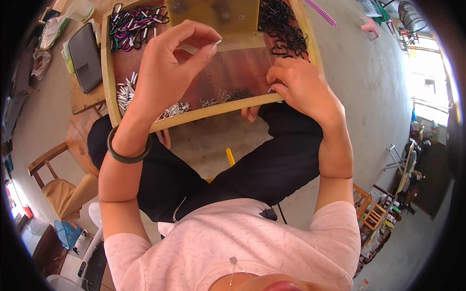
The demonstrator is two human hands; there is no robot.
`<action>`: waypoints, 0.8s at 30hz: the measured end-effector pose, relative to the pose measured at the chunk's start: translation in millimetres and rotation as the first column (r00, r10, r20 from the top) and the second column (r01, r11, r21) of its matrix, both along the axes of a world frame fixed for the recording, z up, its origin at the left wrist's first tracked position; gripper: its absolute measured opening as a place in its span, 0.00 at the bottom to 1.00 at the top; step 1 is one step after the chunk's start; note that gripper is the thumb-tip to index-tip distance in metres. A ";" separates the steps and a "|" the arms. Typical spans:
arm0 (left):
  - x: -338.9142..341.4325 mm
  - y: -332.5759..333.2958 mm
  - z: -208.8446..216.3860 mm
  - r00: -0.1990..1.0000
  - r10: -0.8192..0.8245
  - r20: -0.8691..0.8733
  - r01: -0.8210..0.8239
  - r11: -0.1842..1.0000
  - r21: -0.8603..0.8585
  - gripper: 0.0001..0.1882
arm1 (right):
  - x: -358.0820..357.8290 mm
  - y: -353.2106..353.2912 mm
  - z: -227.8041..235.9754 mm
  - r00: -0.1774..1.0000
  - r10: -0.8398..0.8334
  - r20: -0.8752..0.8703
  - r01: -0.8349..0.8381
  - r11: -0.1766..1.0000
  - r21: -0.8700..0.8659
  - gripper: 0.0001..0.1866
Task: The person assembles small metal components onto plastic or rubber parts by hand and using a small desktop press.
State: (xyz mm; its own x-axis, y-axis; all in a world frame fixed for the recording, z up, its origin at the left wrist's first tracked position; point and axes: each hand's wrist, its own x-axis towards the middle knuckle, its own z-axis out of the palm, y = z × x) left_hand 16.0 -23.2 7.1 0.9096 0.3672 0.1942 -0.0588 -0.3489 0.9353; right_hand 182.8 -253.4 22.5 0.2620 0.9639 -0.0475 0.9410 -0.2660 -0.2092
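My left hand [167,65] is raised over the wooden-framed tray [194,119]. Thumb and forefinger pinch a small silver metal piece [218,42]. At the tray's near right corner my right hand [303,87] is closed, its fingertips pinching a tiny silvery piece [270,89] whose kind I cannot make out. Small silver metal pieces [127,92] are heaped at the tray's left side, with shorter silver bits [175,109] along the near edge. Thin dark pins [236,94] lie to their right. Coloured carabiners [136,26] fill the far left corner. Black carabiner bodies [286,31] pile up at the far right.
A yellowish block [212,17] stands at the tray's far middle. To the left, a dark flat device [85,57] lies on a wooden surface, with a wooden chair [51,165] nearer. A pink stool [371,29] stands far right. My legs are under the tray.
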 end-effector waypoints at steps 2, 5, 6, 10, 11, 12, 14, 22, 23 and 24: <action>-0.6 -0.3 -1.6 1.000 0.023 -0.016 -0.024 0.998 -0.054 0.08 | -0.5 0.2 -1.6 1.000 0.004 -0.001 -0.004 1.000 -0.002 0.05; -0.7 1.5 -1.1 1.000 0.026 -0.012 -0.027 0.997 -0.068 0.09 | 1.7 8.0 -4.4 0.998 0.007 -0.057 -0.006 1.000 0.019 0.05; -0.1 2.2 -1.8 0.999 0.028 -0.016 -0.029 0.997 -0.067 0.09 | -1.0 13.3 -5.9 0.993 0.051 -0.105 -0.043 0.996 0.078 0.05; 3.5 2.1 -4.5 0.999 0.036 0.021 -0.032 0.981 -0.192 0.09 | -11.8 38.8 -11.6 0.989 0.095 -0.114 -0.072 0.979 0.188 0.05; 4.2 2.3 -5.2 0.999 0.043 0.030 -0.035 0.972 -0.231 0.09 | -17.1 45.9 -16.2 0.988 0.097 -0.118 -0.074 0.979 0.188 0.05; 4.1 3.5 -7.0 0.999 0.046 0.026 -0.039 0.972 -0.230 0.09 | -24.0 53.9 -22.2 0.990 0.126 -0.061 -0.106 0.959 0.263 0.05; 3.8 5.3 -11.6 0.996 0.077 0.048 -0.059 0.953 -0.299 0.10 | -33.0 64.8 -24.5 0.988 0.152 -0.005 -0.142 0.932 0.334 0.05; -6.3 15.2 -12.6 0.987 0.092 0.133 -0.045 0.947 -0.318 0.10 | -35.8 60.0 -1.2 0.990 0.143 -0.002 -0.143 0.988 -0.061 0.04; -7.6 16.3 -13.3 0.986 0.077 0.145 -0.026 0.946 -0.323 0.10 | -37.5 61.7 -1.1 0.989 0.146 -0.002 -0.146 0.987 -0.064 0.04; -8.7 16.8 -13.4 0.986 0.079 0.144 -0.028 0.945 -0.325 0.10 | -39.7 64.0 -1.4 0.993 0.120 -0.013 -0.121 0.985 -0.121 0.04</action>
State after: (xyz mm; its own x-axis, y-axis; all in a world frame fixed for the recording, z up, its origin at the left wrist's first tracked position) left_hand 7.3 -6.4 -6.4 0.8554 0.4806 0.1934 -0.1998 -0.0383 0.9791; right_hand 143.1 -189.3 21.1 0.1434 0.9755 -0.1666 0.9667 -0.1742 -0.1874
